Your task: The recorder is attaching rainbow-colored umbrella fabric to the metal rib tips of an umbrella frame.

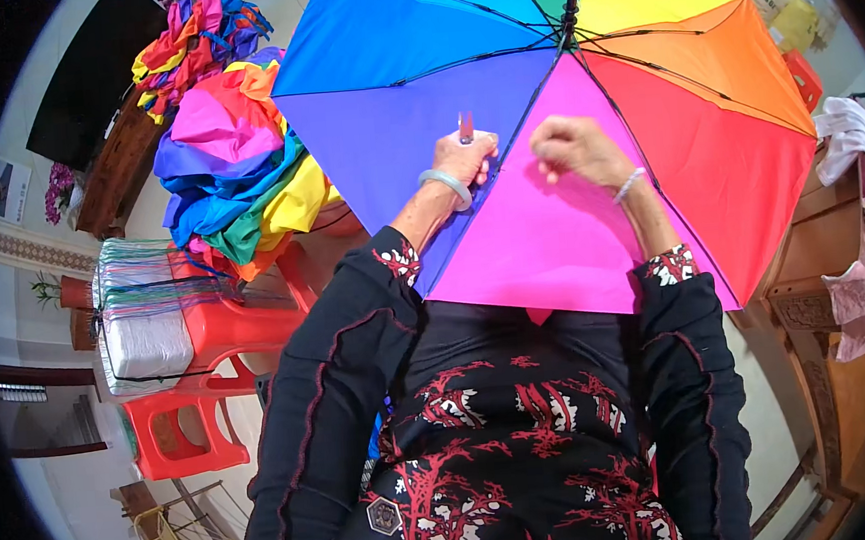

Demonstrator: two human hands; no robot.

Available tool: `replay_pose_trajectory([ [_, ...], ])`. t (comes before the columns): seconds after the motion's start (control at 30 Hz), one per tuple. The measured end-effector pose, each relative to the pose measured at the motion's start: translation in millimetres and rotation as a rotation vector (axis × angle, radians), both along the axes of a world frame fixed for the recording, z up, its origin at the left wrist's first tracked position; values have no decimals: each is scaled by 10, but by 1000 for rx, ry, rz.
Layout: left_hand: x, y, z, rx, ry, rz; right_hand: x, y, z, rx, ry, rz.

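An open umbrella [537,182] with rainbow-coloured panels spreads in front of me, its inner side with the black ribs facing me. The dark shaft [571,4] rises from the hub near the top. My left hand [465,157], with a pale bangle at the wrist, is closed in front of the purple panel, beside a rib. A small pointed tool [466,127] sticks up out of its fist; its exact kind is unclear. My right hand [580,149] hovers over the pink panel, fingers curled together and slightly blurred. Whatever they pinch, if anything, is too small to see.
A heap of rainbow fabric [235,163] lies at the left, with more coloured cloth [198,46] behind it. Red plastic stools [245,318] stand below, bearing a white bundle [145,320] with strands on top. At the right is wooden furniture [806,304] with hanging cloths [850,140].
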State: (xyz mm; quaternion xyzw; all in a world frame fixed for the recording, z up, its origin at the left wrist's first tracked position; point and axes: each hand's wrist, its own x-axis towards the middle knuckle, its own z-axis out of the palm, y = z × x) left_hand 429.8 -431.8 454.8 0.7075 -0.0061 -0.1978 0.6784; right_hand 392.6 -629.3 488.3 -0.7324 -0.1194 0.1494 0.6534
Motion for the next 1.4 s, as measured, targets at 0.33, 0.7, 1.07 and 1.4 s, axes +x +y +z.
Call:
replay_pose_trajectory([
  [0.33, -92, 2, 167, -20, 61, 147, 103, 652, -532, -557, -366, -200],
  [0.7, 3, 42, 105, 119, 64, 82, 165, 310, -296, 592, 212, -507],
  [1.07, 7, -17, -46, 633, -572, -132, 58, 216, -221, 582, 139, -527],
  [1.4, 35, 20, -62, 637, -552, -191, 51, -285, -78, 708, -35, -531],
])
